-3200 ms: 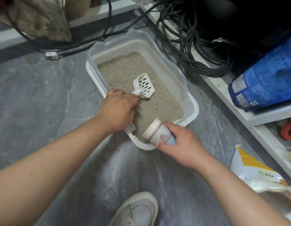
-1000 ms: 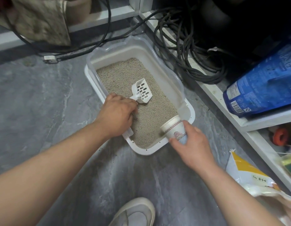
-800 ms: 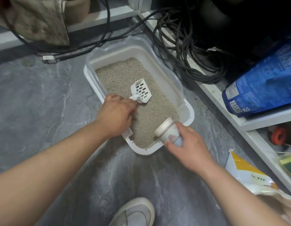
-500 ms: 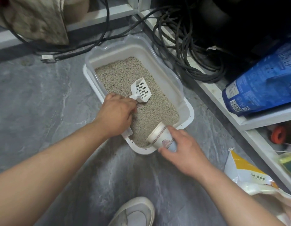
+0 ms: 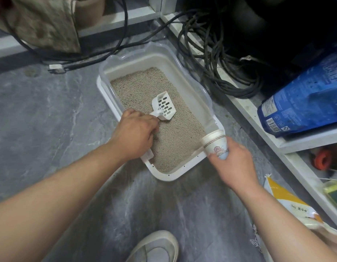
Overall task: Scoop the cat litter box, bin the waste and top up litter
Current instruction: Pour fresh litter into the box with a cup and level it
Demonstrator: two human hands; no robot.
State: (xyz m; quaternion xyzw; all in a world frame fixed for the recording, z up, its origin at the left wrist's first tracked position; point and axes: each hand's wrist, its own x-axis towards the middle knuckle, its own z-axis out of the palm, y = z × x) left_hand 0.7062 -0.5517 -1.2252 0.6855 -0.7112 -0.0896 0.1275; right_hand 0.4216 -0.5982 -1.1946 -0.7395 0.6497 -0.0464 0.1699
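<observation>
My right hand (image 5: 234, 163) has carried the paper cup (image 5: 215, 143) back out to the right since half a second ago, from the near end of the litter to the tray's near right corner. My fingers are curled around the cup's base, and it lies tilted with its mouth pointing left toward the litter, its rim just above the corner of the litter box (image 5: 180, 173).

My left hand (image 5: 134, 135) has barely shifted. It is closed in a fist around the handle of the white scoop (image 5: 164, 106), whose slotted head rests on the litter (image 5: 175, 133) near the middle of the tray, tipped toward the far right.

The litter box sits on the grey stone floor (image 5: 41, 120), its long side running from near right to far left. Just beyond its right wall lies a coil of black cables (image 5: 216, 72). Farther right a blue bag (image 5: 303, 103) rests on a white shelf (image 5: 300, 140). Near right, beside my forearm, lies a yellow and white bag (image 5: 288, 203). My pale shoe (image 5: 156, 246) shows at the near edge.
</observation>
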